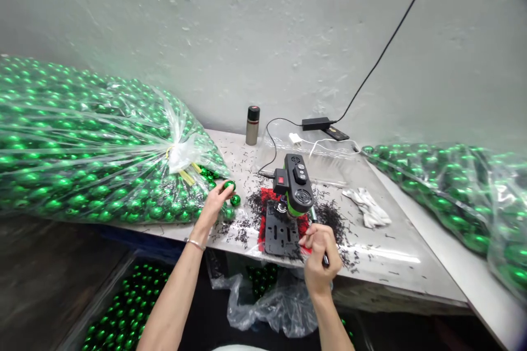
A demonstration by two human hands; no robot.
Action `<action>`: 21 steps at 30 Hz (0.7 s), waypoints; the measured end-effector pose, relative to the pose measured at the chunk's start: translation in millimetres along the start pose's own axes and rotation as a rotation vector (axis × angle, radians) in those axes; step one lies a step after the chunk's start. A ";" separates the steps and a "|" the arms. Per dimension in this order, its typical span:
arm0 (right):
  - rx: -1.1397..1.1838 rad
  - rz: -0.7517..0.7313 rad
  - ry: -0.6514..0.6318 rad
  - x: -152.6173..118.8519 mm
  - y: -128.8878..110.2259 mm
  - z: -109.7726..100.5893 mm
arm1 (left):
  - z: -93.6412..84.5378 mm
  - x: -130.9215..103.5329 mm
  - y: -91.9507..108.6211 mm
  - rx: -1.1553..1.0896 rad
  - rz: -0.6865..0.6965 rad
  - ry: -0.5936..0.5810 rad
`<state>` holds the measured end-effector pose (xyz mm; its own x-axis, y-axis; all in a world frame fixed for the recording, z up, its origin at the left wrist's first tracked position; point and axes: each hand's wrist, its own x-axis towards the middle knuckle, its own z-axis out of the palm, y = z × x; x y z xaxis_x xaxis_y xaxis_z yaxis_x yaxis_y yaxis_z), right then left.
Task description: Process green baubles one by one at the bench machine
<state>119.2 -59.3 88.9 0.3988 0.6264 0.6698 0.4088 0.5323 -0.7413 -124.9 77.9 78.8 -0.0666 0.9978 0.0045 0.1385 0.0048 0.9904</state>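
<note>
My left hand (216, 201) pinches a shiny green bauble (229, 186) between thumb and fingertips, beside the opening of a large clear bag (181, 156) packed with the same balls. Another loose green bauble (235, 200) lies just below it on the table. My right hand (321, 252) is closed around a black rod-shaped handle (326, 260) with a lighter shaft at its upper end. Whether that shaft joins the machine I cannot tell. The small black machine (299, 184), with a round vent and a red switch, stands on a slotted black base plate (282, 233) over red material.
Small black bits (329, 216) are strewn around the machine. A flask (252, 126), a power adapter (316, 123) and white gloves (368, 207) lie or stand on the table. Another bag of green balls (444, 192) sits at right; more balls (123, 307) are below the table edge.
</note>
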 end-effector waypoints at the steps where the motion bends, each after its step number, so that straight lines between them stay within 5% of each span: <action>1: 0.003 -0.007 0.004 0.5 -0.9 0.8 | 1.9 -10.8 -0.5 -0.250 -0.060 -0.022; 4: -0.008 -0.011 0.014 1.6 -4.1 2.7 | 17.9 -42.8 -3.2 -0.631 -0.247 -0.101; 9: -0.048 -0.014 -0.006 2.6 -9.0 2.0 | 62.7 -80.2 -12.6 -0.557 -0.378 -0.245; 14: -0.089 -0.074 -0.034 4.5 -11.1 0.8 | 93.4 -88.3 -23.7 -0.045 -0.115 -0.292; 21: -0.100 -0.133 -0.042 7.0 -12.1 0.3 | 104.6 -79.1 -20.0 0.481 0.291 -0.331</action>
<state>116.7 -61.2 102.5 0.3022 0.5783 0.7578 0.5366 0.5539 -0.6366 -19.1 5.8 44.2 0.3377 0.9301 0.1441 0.5369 -0.3161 0.7822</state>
